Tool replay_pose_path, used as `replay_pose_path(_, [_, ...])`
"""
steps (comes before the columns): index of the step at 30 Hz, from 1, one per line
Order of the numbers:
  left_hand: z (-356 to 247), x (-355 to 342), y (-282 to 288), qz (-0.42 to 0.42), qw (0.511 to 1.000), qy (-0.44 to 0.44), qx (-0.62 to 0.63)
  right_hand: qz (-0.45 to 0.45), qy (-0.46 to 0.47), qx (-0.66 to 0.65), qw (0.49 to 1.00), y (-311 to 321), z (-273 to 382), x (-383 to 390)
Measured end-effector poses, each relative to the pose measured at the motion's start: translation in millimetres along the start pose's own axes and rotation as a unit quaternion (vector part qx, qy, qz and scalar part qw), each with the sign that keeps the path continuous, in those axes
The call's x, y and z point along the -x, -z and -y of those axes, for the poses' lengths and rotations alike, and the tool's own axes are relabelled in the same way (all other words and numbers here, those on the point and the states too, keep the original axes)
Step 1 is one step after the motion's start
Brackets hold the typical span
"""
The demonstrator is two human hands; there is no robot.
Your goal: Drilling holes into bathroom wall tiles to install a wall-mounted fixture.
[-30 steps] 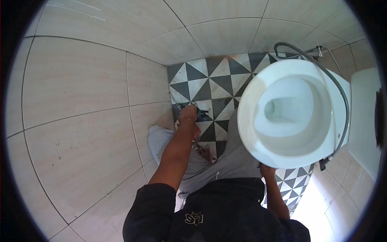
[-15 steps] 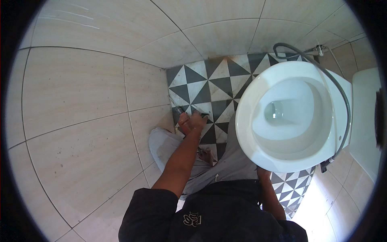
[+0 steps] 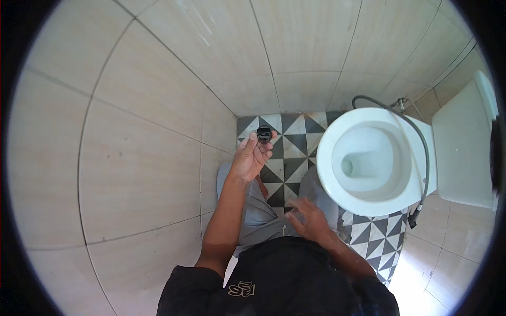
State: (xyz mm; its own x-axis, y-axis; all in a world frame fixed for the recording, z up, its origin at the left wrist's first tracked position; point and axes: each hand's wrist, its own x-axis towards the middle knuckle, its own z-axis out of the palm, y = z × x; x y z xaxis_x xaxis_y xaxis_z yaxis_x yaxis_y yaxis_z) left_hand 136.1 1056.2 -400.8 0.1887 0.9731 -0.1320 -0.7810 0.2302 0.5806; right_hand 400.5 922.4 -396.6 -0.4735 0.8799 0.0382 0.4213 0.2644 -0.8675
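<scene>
My left hand (image 3: 252,158) is raised over the floor near the left wall. Its thumb and fingers grip a small black round object (image 3: 264,134), seen from above; any part below it is hidden. Over my lap, my right hand (image 3: 312,218) is open and holds nothing, its fingertips slightly blurred by motion. Grey trousers (image 3: 258,205) cover my bent legs beneath both arms. A white toilet bowl (image 3: 327,163) stands to the right of my hands, with its lid up and some water at the bottom.
A grey hose (image 3: 421,142) loops over the back of the bowl, with a black spray head (image 3: 415,217) at its lower end. Behind are the tank (image 3: 464,152) and a wall valve (image 3: 402,102). Beige tiled walls (image 3: 142,174) close in; the floor (image 3: 292,126) is black and white.
My left hand has risen from the floor by my foot with the black object in it. The right hand has come out from beside the bowl to over my lap. The view has shifted.
</scene>
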Motion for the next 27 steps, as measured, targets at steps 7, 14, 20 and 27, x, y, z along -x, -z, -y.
replay_pose_path(7, [-39.0,48.2,-63.2,0.11,0.991,-0.069,-0.025,-0.205,0.184,-0.037,0.96,43.8,110.8,-84.6])
replay_pose_path(14, [-60.0,74.1,-76.5,0.146,0.985,-0.055,-0.073,-0.212,0.266,0.02,0.94,39.4,150.6,-97.5])
replay_pose_path(20, [-56.4,74.4,-79.1,0.126,0.989,-0.034,-0.071,-0.217,0.236,0.093,0.943,36.4,161.9,-103.0])
replay_pose_path(27, [-61.0,52.9,-74.1,0.141,0.983,-0.006,-0.121,-0.221,0.228,0.096,0.943,37.0,155.4,-111.3])
